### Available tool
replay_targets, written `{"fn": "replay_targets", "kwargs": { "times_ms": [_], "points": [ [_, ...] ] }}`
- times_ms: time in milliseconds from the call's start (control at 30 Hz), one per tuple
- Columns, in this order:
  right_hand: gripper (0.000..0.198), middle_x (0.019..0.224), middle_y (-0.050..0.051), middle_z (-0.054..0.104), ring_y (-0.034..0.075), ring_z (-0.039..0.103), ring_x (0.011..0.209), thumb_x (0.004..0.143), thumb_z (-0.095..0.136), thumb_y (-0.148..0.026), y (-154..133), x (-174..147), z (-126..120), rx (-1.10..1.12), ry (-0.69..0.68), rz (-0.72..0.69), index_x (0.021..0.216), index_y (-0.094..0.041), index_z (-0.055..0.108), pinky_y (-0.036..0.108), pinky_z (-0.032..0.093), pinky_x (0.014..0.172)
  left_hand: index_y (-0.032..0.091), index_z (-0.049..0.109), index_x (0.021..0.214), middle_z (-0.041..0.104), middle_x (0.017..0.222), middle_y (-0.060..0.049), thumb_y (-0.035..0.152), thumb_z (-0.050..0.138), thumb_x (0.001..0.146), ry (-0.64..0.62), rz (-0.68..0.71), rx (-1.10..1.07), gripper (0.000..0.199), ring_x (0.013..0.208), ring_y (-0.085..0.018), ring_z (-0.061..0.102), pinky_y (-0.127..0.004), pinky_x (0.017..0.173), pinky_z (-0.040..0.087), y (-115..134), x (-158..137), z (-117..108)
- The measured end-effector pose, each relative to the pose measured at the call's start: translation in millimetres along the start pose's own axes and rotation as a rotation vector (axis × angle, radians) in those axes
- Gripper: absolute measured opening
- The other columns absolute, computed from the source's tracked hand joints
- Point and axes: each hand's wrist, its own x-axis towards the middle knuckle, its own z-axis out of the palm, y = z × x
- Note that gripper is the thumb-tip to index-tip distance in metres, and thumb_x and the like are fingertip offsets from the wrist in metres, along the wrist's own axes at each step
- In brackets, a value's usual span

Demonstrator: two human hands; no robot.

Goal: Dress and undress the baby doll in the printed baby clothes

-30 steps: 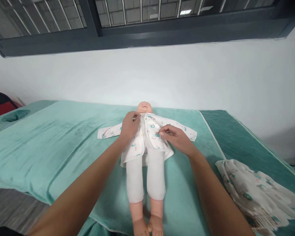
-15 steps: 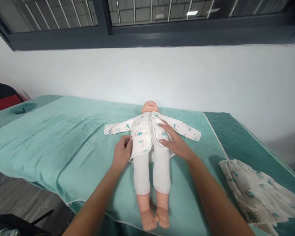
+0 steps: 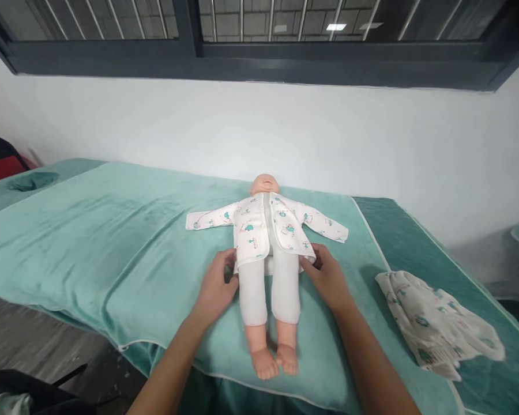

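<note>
A baby doll (image 3: pixel 265 184) lies on its back with its head toward the wall and its bare feet toward me. It wears white pants (image 3: pixel 254 294) and a white baby jacket (image 3: pixel 251 230) with green and red prints. The jacket's front panels lie over the chest with a narrow gap between them, and the sleeves spread out to both sides. My left hand (image 3: pixel 216 285) is closed at the jacket's lower left side edge, fingertips partly hidden. On the other side, my right hand (image 3: pixel 327 278) pinches the lower right hem corner between thumb and fingers.
A green sheet (image 3: pixel 125 230) covers the bed, with a darker green strip at the right. Crumpled printed cloth (image 3: pixel 436 323) lies on the right side. Behind the bed rise a white wall (image 3: pixel 259 127) and a dark window frame (image 3: pixel 328 66). A black and red object (image 3: pixel 2 167) stands far left.
My right hand has moved from the jacket's right chest down to its lower hem and closed there. My left hand stays by the left hem. The view has shifted slightly.
</note>
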Motion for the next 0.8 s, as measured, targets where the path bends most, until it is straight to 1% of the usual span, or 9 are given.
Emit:
{"fn": "replay_targets", "kwargs": {
  "times_ms": [67,167,267,433,533,600,633,700,800],
  "points": [
    [0.031,0.088,0.004,0.068,0.021,0.058,0.073,0.087,0.057,-0.045,-8,-1,4,-0.103,0.024,0.041,0.105,-0.020,0.058,0.034,0.046,0.068,0.020,0.052,0.124,0.062,0.111,-0.007,0.021,0.054,0.081,0.007,0.011,0.068,0.043,0.098,-0.021,0.058,-0.038,0.092,0.045,-1,-1,2],
    [0.022,0.084,0.003,0.068,0.023,0.060,0.073,0.087,0.052,-0.040,-15,-4,8,-0.196,0.037,0.079,0.097,-0.021,0.056,0.034,0.043,0.066,0.020,0.055,0.120,0.063,0.101,-0.006,0.026,0.051,0.086,0.034,-0.014,0.155,0.035,0.090,-0.021,0.056,-0.038,0.085,0.045,-2,-2,6],
    [0.013,0.078,0.001,0.066,0.022,0.060,0.069,0.082,0.053,-0.033,-14,-10,8,-0.241,0.068,0.107,0.091,-0.023,0.052,0.033,0.041,0.063,0.020,0.058,0.111,0.060,0.092,-0.004,0.019,0.046,0.085,0.085,-0.010,0.192,0.028,0.085,-0.021,0.054,-0.035,0.080,0.044,-4,-4,7],
    [0.023,0.067,0.000,0.062,0.022,0.056,0.061,0.083,0.058,-0.044,-5,-24,6,-0.273,0.124,0.121,0.093,-0.024,0.052,0.033,0.040,0.059,0.022,0.059,0.102,0.055,0.083,0.000,0.014,0.046,0.082,0.211,-0.027,0.140,0.026,0.076,-0.017,0.053,-0.030,0.072,0.043,-4,-12,2],
    [0.029,0.086,0.007,0.066,0.024,0.061,0.074,0.086,0.057,-0.044,2,-24,6,-0.255,0.200,0.035,0.105,-0.022,0.056,0.037,0.047,0.065,0.022,0.060,0.102,0.055,0.082,0.001,0.016,0.047,0.083,0.234,-0.021,0.136,0.023,0.076,-0.017,0.054,-0.029,0.071,0.044,-4,-12,1],
    [0.038,0.115,0.013,0.063,0.028,0.061,0.101,0.088,0.053,-0.036,5,-22,7,-0.226,0.219,-0.102,0.123,-0.021,0.054,0.042,0.052,0.078,0.022,0.060,0.106,0.057,0.087,-0.001,0.018,0.048,0.085,0.250,0.012,0.125,0.024,0.080,-0.017,0.055,-0.029,0.072,0.044,-4,-11,1],
    [0.045,0.129,0.015,0.057,0.029,0.057,0.116,0.088,0.050,-0.031,6,-20,8,-0.213,0.205,-0.185,0.132,-0.022,0.050,0.046,0.052,0.088,0.022,0.060,0.107,0.058,0.091,-0.001,0.018,0.048,0.086,0.247,0.037,0.122,0.025,0.083,-0.018,0.056,-0.030,0.073,0.045,-4,-11,1],
    [0.053,0.147,0.012,0.045,0.029,0.044,0.136,0.091,0.044,-0.023,3,-17,10,-0.200,0.131,-0.336,0.144,-0.025,0.042,0.053,0.044,0.106,0.022,0.061,0.104,0.059,0.095,-0.002,0.018,0.048,0.087,0.225,0.079,0.118,0.022,0.087,-0.018,0.056,-0.030,0.075,0.045,-4,-10,1],
    [0.054,0.158,0.005,0.036,0.029,0.034,0.145,0.097,0.037,-0.022,-11,-9,13,-0.174,0.034,-0.458,0.150,-0.033,0.037,0.058,0.031,0.117,0.022,0.061,0.090,0.059,0.090,-0.002,0.020,0.046,0.090,0.207,0.078,0.095,0.014,0.084,-0.018,0.056,-0.030,0.074,0.045,-3,-11,0]
  ]
}}
